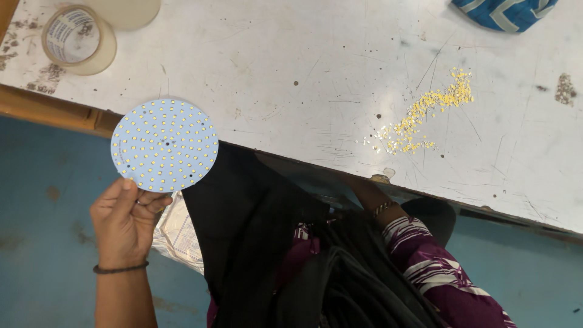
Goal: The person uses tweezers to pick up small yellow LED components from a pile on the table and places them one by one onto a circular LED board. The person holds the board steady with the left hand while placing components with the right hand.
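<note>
The left hand (pixel 124 222) is pinching the lower edge of a round white LED board (pixel 164 146), thumb lying over its face and the other fingers curling behind it, so the grip is closing tight on the rim and nothing else. The board is hanging in the air just off the near edge of the worn white table (pixel 291 79), over the blue floor (pixel 36 212), its flat face turned up to the camera. It is showing rings of small yellow chips spread evenly across a pale disc, with a few dark holes near the middle and rim. Beyond the board, on the table, a roll of clear tape (pixel 79 39) is sitting; nothing can be seen lying inside it. Far across the table from the board, a loose scatter of tiny yellow chips (pixel 428 112) is lying in a streak. The right hand (pixel 371 193) is reaching under the table edge, well away from the board, and whether its fingers are closing on anything I cannot tell
</note>
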